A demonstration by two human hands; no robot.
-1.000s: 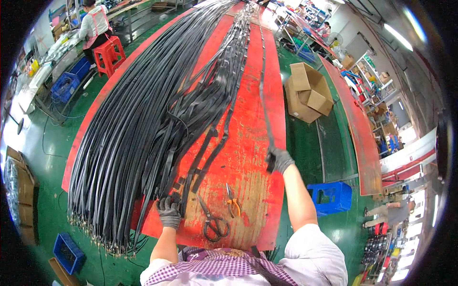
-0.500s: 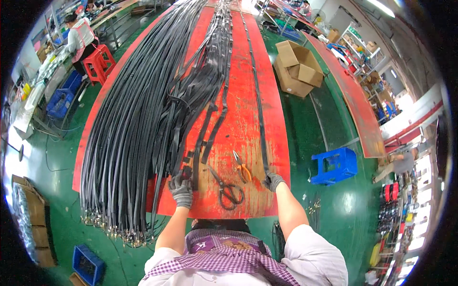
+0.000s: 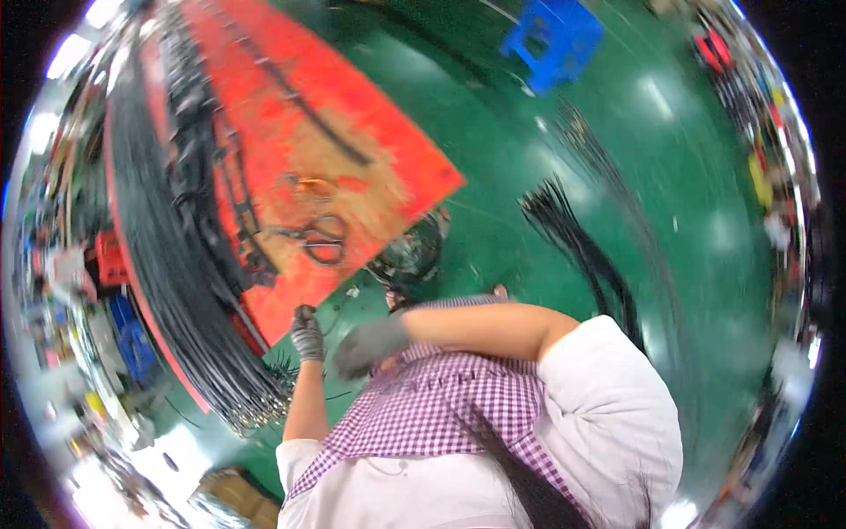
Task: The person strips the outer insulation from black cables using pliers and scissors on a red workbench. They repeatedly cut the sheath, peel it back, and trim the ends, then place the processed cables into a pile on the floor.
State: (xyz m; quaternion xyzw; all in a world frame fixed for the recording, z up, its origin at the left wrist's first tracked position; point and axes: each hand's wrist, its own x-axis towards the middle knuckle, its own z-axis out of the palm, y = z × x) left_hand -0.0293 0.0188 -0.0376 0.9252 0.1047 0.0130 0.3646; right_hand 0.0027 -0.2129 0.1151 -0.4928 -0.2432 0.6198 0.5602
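Observation:
My left hand, in a grey striped glove, is at the near corner of the red table. Its fingers are curled closed, and whatever they hold is too small to make out. Beside it, in front of the apron, my gloved right hand is smeared by motion, so its fingers do not show. Scissors with dark handles lie on the table, just past orange-handled pliers. A thick bundle of black cables runs along the table's left side, its metal-tipped ends hanging over the edge near my left hand.
A single black strip lies on the table's right part. On the green floor to the right are bunches of black cable and a blue plastic stool. A round dark object sits under the table corner.
The view has swung right and down, and the table now slants at the upper left. My right hand has left the single black strip and crossed over beside my left hand.

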